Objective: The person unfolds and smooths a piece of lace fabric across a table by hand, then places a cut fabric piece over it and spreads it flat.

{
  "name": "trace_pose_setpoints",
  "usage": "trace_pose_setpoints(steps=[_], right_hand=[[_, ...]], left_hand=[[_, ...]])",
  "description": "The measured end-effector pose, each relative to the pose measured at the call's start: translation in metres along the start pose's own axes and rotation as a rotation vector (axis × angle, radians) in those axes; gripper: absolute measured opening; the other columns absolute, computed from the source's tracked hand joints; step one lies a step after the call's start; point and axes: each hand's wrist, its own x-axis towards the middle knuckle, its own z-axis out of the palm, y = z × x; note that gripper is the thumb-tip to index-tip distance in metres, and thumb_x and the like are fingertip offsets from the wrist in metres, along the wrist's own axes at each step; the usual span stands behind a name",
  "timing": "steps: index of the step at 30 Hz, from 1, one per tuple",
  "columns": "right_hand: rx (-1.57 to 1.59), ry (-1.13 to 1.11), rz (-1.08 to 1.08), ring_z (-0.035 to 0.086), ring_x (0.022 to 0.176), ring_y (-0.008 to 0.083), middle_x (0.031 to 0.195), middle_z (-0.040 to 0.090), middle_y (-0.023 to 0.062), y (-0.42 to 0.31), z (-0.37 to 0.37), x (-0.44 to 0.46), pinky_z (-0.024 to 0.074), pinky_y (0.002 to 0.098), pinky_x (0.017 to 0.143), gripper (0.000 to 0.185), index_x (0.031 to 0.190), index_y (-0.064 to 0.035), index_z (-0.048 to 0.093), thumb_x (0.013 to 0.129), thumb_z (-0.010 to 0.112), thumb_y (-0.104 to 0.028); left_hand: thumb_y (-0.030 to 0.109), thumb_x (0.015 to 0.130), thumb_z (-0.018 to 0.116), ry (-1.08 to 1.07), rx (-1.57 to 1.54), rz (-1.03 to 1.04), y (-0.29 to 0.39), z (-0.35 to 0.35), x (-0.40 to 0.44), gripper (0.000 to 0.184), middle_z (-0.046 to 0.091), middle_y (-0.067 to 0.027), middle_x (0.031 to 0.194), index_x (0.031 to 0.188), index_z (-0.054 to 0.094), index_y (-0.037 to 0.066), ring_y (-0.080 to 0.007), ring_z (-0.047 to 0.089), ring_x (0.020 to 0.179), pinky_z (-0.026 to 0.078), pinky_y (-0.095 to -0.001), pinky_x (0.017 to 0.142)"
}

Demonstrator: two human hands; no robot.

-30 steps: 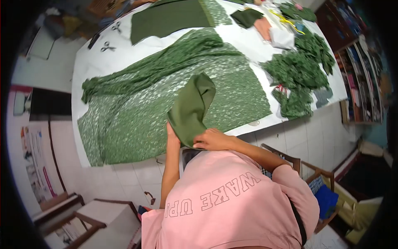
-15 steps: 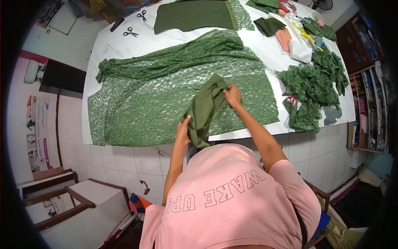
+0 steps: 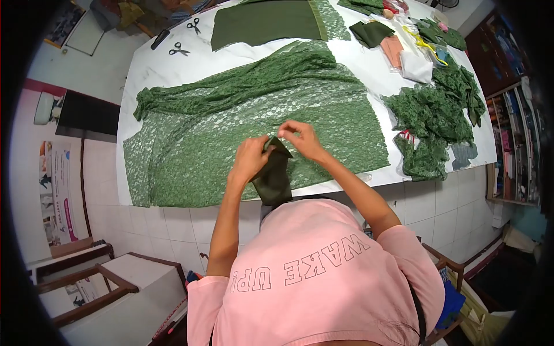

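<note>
A folded piece of dark green cloth (image 3: 272,180) hangs from my left hand (image 3: 250,159), which grips its upper edge between thumb and fingers. The cloth's lower end reaches down to the front of the pink shirt. My right hand (image 3: 302,139) is beside the cloth's top corner, its thumb and fingertips closed in a pinch. Whatever is between those fingertips is too small to make out. Below both hands, green lace fabric (image 3: 196,167) lies spread over the white table (image 3: 369,86), with its far part bunched into folds.
Two pairs of scissors, one nearer (image 3: 179,49) and one farther (image 3: 193,26), lie at the back left. A flat dark green fabric piece (image 3: 268,24) is at the back. Crumpled green lace (image 3: 430,118) and a white packet (image 3: 416,69) are on the right. Shelves (image 3: 513,132) stand beyond.
The green cloth, earlier held stretched between both hands, is now folded and gathered closer to me. My left hand has moved up and my right hand left, bringing them close together.
</note>
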Motion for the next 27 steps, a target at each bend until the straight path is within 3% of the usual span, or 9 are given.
trace_pose_setpoints(steps=[2, 4, 6, 12, 16, 18, 19, 21, 27], right_hand=[[-0.320, 0.129, 0.095, 0.056, 0.089, 0.0254, 0.093, 0.059, 0.0119, 0.048, -0.017, -0.001, 0.0427, 0.0345, 0.076, 0.020, 0.089, -0.0024, 0.058, 0.079, 0.055, -0.020], [-0.795, 0.322, -0.164, 0.046, 0.107, 0.0301, 0.109, 0.053, 0.0144, 0.103, -0.036, -0.018, 0.0346, 0.0451, 0.086, 0.031, 0.103, -0.0051, 0.054, 0.081, 0.052, -0.027], [-1.086, 0.238, -0.024, 0.030, 0.122, 0.0321, 0.129, 0.036, 0.0164, 0.119, -0.058, -0.042, 0.0237, 0.0514, 0.095, 0.045, 0.119, -0.0071, 0.044, 0.082, 0.049, -0.033], [-1.344, 0.190, 0.048, 0.021, 0.126, 0.0337, 0.136, 0.024, 0.0179, 0.143, -0.090, -0.107, 0.0159, 0.0519, 0.100, 0.052, 0.127, -0.0087, 0.037, 0.084, 0.046, -0.038], [-1.070, 0.327, 0.127, 0.026, 0.126, 0.0310, 0.135, 0.027, 0.0182, 0.118, -0.083, -0.101, 0.0209, 0.0472, 0.100, 0.053, 0.127, -0.0090, 0.036, 0.086, 0.043, -0.041], [-0.026, 0.047, 0.603, 0.035, 0.120, 0.0291, 0.130, 0.036, 0.0179, 0.083, -0.074, -0.082, 0.0274, 0.0436, 0.099, 0.060, 0.127, -0.0062, 0.034, 0.085, 0.043, -0.047], [-0.026, 0.047, 0.600, 0.035, 0.120, 0.0291, 0.130, 0.036, 0.0179, 0.092, -0.064, -0.080, 0.0274, 0.0436, 0.099, 0.060, 0.127, -0.0062, 0.034, 0.085, 0.043, -0.047], [0.943, 0.020, 0.664, 0.059, 0.086, 0.0212, 0.101, 0.059, 0.0115, 0.120, -0.042, -0.073, 0.0456, 0.0373, 0.074, 0.062, 0.119, -0.0029, 0.042, 0.081, 0.046, -0.052], [1.368, 0.144, 0.541, 0.058, 0.082, 0.0204, 0.092, 0.059, 0.0106, 0.034, -0.033, -0.052, 0.0465, 0.0345, 0.075, 0.050, 0.110, -0.0033, 0.050, 0.081, 0.053, -0.044]], left_hand=[[0.017, 0.077, 0.059, -0.029, 0.094, -0.138, 0.005, -0.002, 0.001, 0.018, 0.060, -0.0141, 0.071, 0.082, 0.060, 0.000, -0.0345, 0.053, 0.064, 0.042, -0.0380, 0.058], [0.016, 0.078, 0.058, 0.001, 0.024, -0.128, 0.009, -0.009, -0.004, 0.017, 0.060, -0.0125, 0.068, 0.081, 0.060, 0.000, -0.0316, 0.052, 0.059, 0.041, -0.0356, 0.055], [0.016, 0.080, 0.057, 0.079, -0.128, -0.141, 0.013, -0.021, -0.013, 0.017, 0.060, -0.0092, 0.062, 0.079, 0.060, 0.000, -0.0257, 0.050, 0.047, 0.039, -0.0309, 0.048], [0.021, 0.080, 0.058, 0.081, -0.736, -0.261, 0.053, -0.099, -0.028, 0.022, 0.059, -0.0037, 0.062, 0.080, 0.061, -0.001, -0.0151, 0.054, 0.054, 0.040, -0.0265, 0.049], [0.016, 0.081, 0.056, 0.239, -1.132, -0.218, 0.076, -0.129, -0.031, 0.020, 0.060, -0.0043, 0.075, 0.086, 0.060, -0.002, -0.0133, 0.056, 0.064, 0.044, -0.0252, 0.057], [0.013, 0.081, 0.054, 0.319, -1.299, -0.167, 0.090, -0.144, -0.032, 0.020, 0.062, -0.0071, 0.086, 0.093, 0.058, -0.003, -0.0159, 0.058, 0.071, 0.047, -0.0268, 0.064], [0.014, 0.081, 0.054, 0.418, -1.443, -0.108, 0.099, -0.152, -0.032, 0.023, 0.060, -0.0086, 0.092, 0.098, 0.056, -0.002, -0.0184, 0.058, 0.077, 0.047, -0.0299, 0.069], [0.015, 0.081, 0.054, 0.520, -1.582, -0.036, 0.106, -0.162, -0.033, 0.026, 0.059, -0.0101, 0.098, 0.102, 0.054, 0.000, -0.0209, 0.059, 0.083, 0.048, -0.0329, 0.074], [0.016, 0.079, 0.056, 0.898, -1.745, -0.109, 0.082, -0.168, -0.044, 0.027, 0.059, -0.0101, 0.097, 0.102, 0.054, 0.001, -0.0221, 0.058, 0.087, 0.046, -0.0344, 0.078]])
